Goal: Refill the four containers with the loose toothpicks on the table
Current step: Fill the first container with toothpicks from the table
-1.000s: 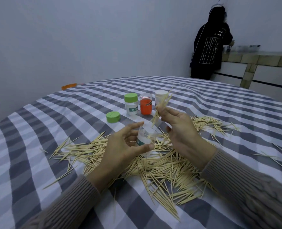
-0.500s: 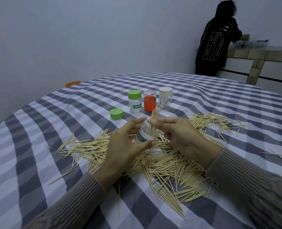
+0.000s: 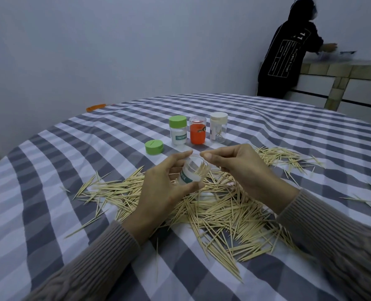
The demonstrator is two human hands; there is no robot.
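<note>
Holding the open container (image 3: pixel 192 171) tilted toward the right, the left hand (image 3: pixel 166 187) wraps fingers and thumb round its clear wall, above the loose toothpicks (image 3: pixel 221 211) heaped on the checked tablecloth (image 3: pixel 50 192). A small bunch of toothpicks (image 3: pixel 202 169) already leans inside the mouth. The right hand (image 3: pixel 234 168) hovers just beside the rim with thumb and forefinger pressed together; whether they pinch anything cannot be told from this view.

To do this step well, the person should probably keep the container tilted so each bunch slides along the lower wall, align the sticks parallel before feeding them in, and keep the grip low on the label, clear of the opening. Bunches fed crosswise would likely jam or spill.

Counting: four containers in all, one in hand and three standing in a row beyond, namely a green-capped container (image 3: pixel 178 133), an orange container (image 3: pixel 197 133) and a white-capped container (image 3: pixel 218 129). One loose green lid (image 3: pixel 154 147) lies to their left. The toothpicks form one main heap near the hands, a smaller scatter (image 3: pixel 284 157) to the right, and are too many to count.
</note>
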